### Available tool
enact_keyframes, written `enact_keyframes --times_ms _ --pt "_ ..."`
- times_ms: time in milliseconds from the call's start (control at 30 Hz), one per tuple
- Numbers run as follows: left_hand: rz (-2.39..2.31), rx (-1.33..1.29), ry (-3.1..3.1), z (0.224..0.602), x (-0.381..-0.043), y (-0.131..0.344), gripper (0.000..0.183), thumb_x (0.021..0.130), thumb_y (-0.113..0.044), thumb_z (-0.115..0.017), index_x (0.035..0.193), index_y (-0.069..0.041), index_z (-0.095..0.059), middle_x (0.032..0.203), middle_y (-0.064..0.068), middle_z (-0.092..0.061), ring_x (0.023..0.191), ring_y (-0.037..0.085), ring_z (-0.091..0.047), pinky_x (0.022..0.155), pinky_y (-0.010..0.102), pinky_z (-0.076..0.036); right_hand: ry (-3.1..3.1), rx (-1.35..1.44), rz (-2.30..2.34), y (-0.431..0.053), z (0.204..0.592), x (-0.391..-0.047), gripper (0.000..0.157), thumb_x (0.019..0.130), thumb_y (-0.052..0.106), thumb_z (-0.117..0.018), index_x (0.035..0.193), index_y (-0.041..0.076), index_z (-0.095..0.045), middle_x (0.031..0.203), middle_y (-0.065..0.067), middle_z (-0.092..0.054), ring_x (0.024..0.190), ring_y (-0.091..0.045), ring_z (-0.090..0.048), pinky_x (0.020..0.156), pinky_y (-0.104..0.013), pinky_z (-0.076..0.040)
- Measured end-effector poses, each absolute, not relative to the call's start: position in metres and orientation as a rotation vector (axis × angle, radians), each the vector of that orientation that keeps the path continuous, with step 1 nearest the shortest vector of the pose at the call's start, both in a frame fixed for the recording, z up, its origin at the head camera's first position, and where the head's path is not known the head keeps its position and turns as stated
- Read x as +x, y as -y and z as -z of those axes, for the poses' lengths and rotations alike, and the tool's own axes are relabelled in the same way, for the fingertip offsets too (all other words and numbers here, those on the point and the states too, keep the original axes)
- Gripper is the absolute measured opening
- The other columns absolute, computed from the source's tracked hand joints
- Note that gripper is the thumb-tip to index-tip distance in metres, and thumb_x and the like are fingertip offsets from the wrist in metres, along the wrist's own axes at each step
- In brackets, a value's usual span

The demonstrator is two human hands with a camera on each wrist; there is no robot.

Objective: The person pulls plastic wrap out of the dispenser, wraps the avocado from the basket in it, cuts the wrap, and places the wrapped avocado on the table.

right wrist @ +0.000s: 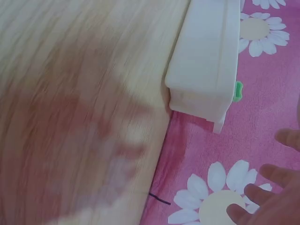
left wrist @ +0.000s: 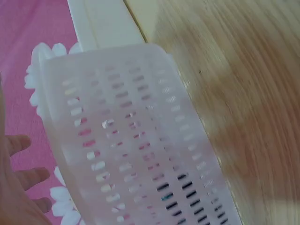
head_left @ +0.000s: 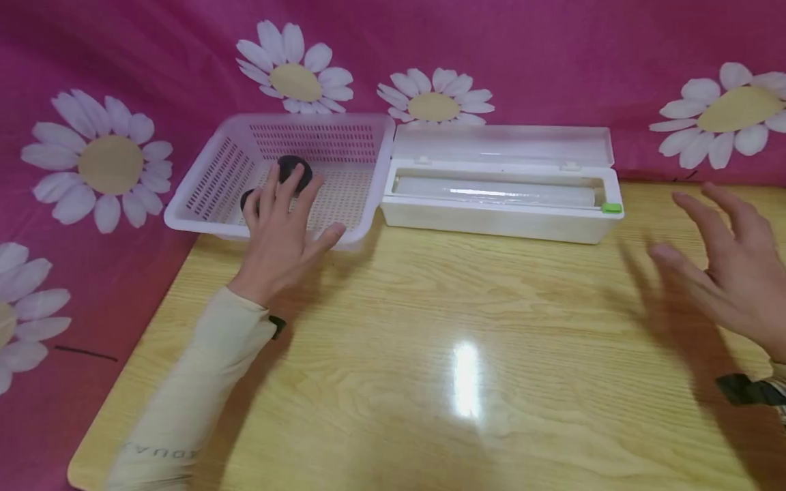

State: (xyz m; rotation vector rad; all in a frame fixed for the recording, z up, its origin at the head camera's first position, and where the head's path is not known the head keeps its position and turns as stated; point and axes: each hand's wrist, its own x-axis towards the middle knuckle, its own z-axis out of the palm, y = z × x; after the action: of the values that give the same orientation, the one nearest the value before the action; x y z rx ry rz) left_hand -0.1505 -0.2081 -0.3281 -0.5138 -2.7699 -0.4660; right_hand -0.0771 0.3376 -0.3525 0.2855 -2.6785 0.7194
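Note:
My left hand (head_left: 279, 228) is spread over the front of a pale pink plastic basket (head_left: 362, 204), fingers apart and reaching above its inside. Two dark, rounded things lie in the basket; the larger dark one (head_left: 302, 179) shows behind my fingers and the other is mostly hidden. Whether my fingertips touch them I cannot tell. On the right, my right hand (head_left: 737, 266) hovers above the table with its fingers spread and holds nothing. Nearest to it stands a white cling film dispenser (head_left: 491, 224), lid raised, with a roll of clear film (head_left: 497, 191) inside.
A green slider (head_left: 611, 208) sits at the dispenser's right front corner. Basket and dispenser stand side by side along the back of the wooden table (head_left: 430, 307). Behind and to the left hangs a magenta cloth (head_left: 552, 61) with white daisies.

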Motion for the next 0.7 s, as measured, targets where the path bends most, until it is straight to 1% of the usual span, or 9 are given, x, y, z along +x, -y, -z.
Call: enact_keyframes --times_ms 167,367,433,500,600,700 --pt "0.529 -0.514 2.717 0.330 -0.151 0.194 0.105 0.089 -0.091 -0.019 0.157 -0.014 -0.041 0.168 0.018 -0.031 0.162 0.041 -0.010 0.122 0.069 -0.007 2.655 0.315 -0.714 -0.331 0.351 -0.084 0.076 0.103 0.057 -0.053 0.149 -0.002 -0.045 0.154 -0.039 -0.034 0.142 -0.060 -0.030 0.123 -0.072 -0.012" --pt "0.559 -0.573 2.637 0.334 -0.153 0.173 0.096 0.095 -0.085 -0.020 0.151 -0.011 -0.045 0.159 0.020 -0.040 0.157 0.042 -0.021 0.120 0.069 -0.013 2.677 0.248 -0.708 -0.321 0.351 -0.091 0.073 0.102 0.053 -0.059 0.147 -0.003 -0.047 0.148 -0.036 -0.042 0.140 -0.057 -0.033 0.123 -0.068 -0.017" --pt "0.562 -0.596 2.613 0.335 -0.154 0.166 0.087 0.099 -0.079 -0.026 0.149 -0.011 -0.046 0.156 0.020 -0.041 0.154 0.043 -0.025 0.119 0.068 -0.016 2.671 0.245 -0.726 -0.317 0.352 -0.094 0.071 0.101 0.050 -0.062 0.146 -0.002 -0.048 0.147 -0.036 -0.043 0.139 -0.056 -0.034 0.121 -0.068 -0.019" --pt "0.579 -0.607 2.595 0.337 -0.154 0.160 0.076 0.102 -0.069 -0.037 0.149 -0.011 -0.047 0.155 0.019 -0.042 0.152 0.042 -0.028 0.118 0.067 -0.017 2.679 0.235 -0.739 -0.313 0.352 -0.096 0.068 0.100 0.047 -0.064 0.147 0.000 -0.049 0.148 -0.034 -0.044 0.141 -0.055 -0.033 0.121 -0.069 -0.020" --pt "0.612 -0.609 2.590 0.338 -0.154 0.151 0.063 0.101 -0.053 -0.050 0.148 -0.011 -0.047 0.156 0.018 -0.043 0.151 0.040 -0.030 0.120 0.064 -0.018 2.674 0.259 -0.734 -0.306 0.352 -0.101 0.063 0.100 0.043 -0.067 0.144 0.000 -0.053 0.145 -0.033 -0.046 0.137 -0.054 -0.036 0.117 -0.070 -0.024" --pt "0.624 -0.628 2.590 0.338 -0.154 0.145 0.060 0.100 -0.046 -0.058 0.147 -0.011 -0.049 0.155 0.018 -0.043 0.151 0.038 -0.031 0.121 0.061 -0.019 2.662 0.302 -0.720 -0.299 0.354 -0.107 0.058 0.099 0.038 -0.070 0.141 0.001 -0.058 0.141 -0.033 -0.049 0.132 -0.053 -0.040 0.110 -0.069 -0.028"
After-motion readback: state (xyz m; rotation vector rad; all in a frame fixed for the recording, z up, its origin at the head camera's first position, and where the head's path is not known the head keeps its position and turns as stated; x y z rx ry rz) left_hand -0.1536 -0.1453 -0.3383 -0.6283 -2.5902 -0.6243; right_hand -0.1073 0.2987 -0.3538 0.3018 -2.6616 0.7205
